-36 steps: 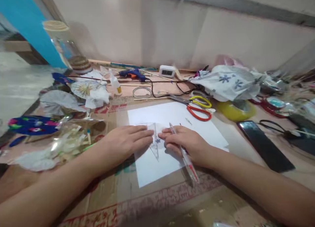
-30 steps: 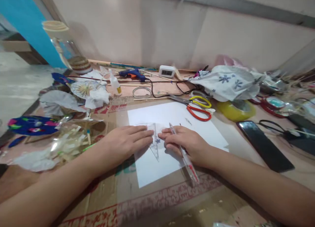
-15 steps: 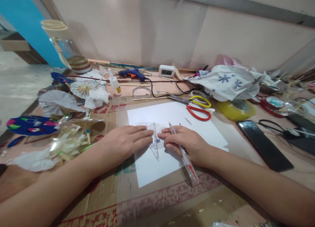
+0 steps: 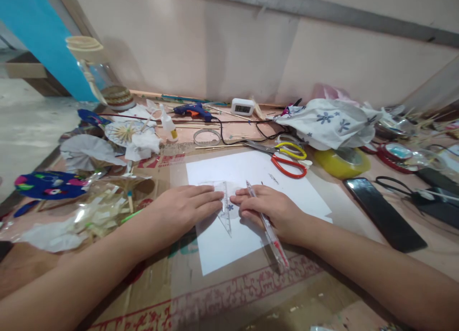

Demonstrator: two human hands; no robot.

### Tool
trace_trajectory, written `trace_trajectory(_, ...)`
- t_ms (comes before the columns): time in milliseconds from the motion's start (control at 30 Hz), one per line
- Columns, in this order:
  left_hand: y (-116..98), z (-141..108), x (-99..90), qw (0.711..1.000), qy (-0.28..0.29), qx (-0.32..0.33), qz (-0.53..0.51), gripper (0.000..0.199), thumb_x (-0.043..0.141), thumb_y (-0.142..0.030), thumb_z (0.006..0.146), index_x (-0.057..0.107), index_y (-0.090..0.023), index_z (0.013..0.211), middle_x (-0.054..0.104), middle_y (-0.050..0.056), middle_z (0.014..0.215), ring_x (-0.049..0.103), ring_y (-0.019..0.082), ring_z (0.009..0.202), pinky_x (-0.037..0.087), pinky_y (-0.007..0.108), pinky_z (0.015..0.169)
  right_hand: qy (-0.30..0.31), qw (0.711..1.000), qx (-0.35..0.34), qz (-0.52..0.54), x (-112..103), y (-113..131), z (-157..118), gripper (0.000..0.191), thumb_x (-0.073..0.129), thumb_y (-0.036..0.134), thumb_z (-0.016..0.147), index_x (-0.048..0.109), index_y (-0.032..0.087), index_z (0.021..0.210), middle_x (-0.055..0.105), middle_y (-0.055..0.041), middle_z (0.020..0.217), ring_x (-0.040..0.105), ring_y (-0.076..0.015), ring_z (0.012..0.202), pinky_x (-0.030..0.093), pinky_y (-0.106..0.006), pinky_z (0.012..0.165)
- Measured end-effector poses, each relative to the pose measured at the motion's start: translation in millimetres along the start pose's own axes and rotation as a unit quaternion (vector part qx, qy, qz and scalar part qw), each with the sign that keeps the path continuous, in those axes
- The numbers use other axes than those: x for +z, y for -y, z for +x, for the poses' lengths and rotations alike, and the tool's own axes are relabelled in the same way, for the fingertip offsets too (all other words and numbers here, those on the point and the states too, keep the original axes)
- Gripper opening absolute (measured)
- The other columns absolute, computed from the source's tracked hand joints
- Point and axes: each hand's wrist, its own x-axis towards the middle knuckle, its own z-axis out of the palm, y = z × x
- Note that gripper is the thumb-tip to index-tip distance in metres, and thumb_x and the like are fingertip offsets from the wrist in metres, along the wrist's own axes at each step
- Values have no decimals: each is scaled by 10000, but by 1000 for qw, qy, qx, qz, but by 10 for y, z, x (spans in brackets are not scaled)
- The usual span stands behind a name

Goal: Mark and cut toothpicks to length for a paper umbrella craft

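My left hand (image 4: 190, 206) lies flat with its fingers stretched out over a clear triangular set square (image 4: 226, 216), pressing it down. Beneath the set square's slanted edge is a small pale round piece with a blue flower print (image 4: 234, 211), partly hidden by my fingers. My right hand (image 4: 272, 209) holds a clear pen (image 4: 268, 226) with red marks, its tip pointing away from me, while the fingertips touch the right side of the printed piece. All of this rests on white paper (image 4: 215, 259), which bears a few small dark marks.
Red-and-yellow-handled scissors (image 4: 289, 166) lie on the paper's far edge. Right of them are yellow tape (image 4: 342, 162), flower-print cloth (image 4: 330, 123) and a phone (image 4: 385, 214). Behind stand a glue bottle (image 4: 168, 125), glue gun (image 4: 193, 111) and clock (image 4: 243, 106). Small fans (image 4: 52, 185) crowd the left.
The camera view has tilted very slightly. Both hands, the pen and the set square keep their places on the paper.
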Motion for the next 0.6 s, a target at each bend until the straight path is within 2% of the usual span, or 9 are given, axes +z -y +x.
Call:
trace_trajectory(200,-9,5,-17,1000,3,0,-2,354,361,-141,1004,625,-135,1240,679,92,1284,650,237,1140,561,407,948,3,1000,1,-1,14,-4,0,128,553,166,949,668,179,1005,732,-123,1150,652,-239,1124,560,-422,916)
trace_trajectory(300,-13,14,-30,1000,2,-5,-15,348,374,-135,1000,629,-132,1237,681,101,1278,651,231,1139,555,401,958,-30,1000,-2,10,-22,24,-20,140,530,205,971,655,186,1032,729,-110,1170,646,-233,1143,540,-415,942)
trace_trajectory(367,-12,16,-29,1000,0,-9,-22,338,393,-136,996,629,-138,1239,682,102,1275,650,223,1140,549,393,969,-53,998,31,27,-84,73,-17,204,480,270,1002,636,199,1114,736,-98,1141,665,-224,1099,534,-405,924)
trace_trajectory(433,-9,13,-19,1000,1,-10,-23,339,402,-135,994,623,-144,1251,680,99,1280,649,220,1141,547,389,973,-59,993,83,51,-164,134,22,303,388,330,1031,626,215,1180,751,-72,1017,690,-208,969,533,-382,851)
trace_trajectory(500,-6,6,-5,1000,6,-12,-27,346,408,-136,993,609,-151,1274,673,97,1292,644,219,1150,543,389,978,-52,987,136,64,-233,183,108,348,342,332,1032,656,227,1139,727,-44,889,673,-191,844,511,-350,769)
trace_trajectory(600,-5,1,2,999,6,-19,-38,346,418,-138,990,597,-156,1286,667,98,1302,637,215,1162,532,387,989,-29,977,192,84,-267,186,300,186,478,255,951,640,219,1035,668,-13,817,618,-162,732,466,-288,653)
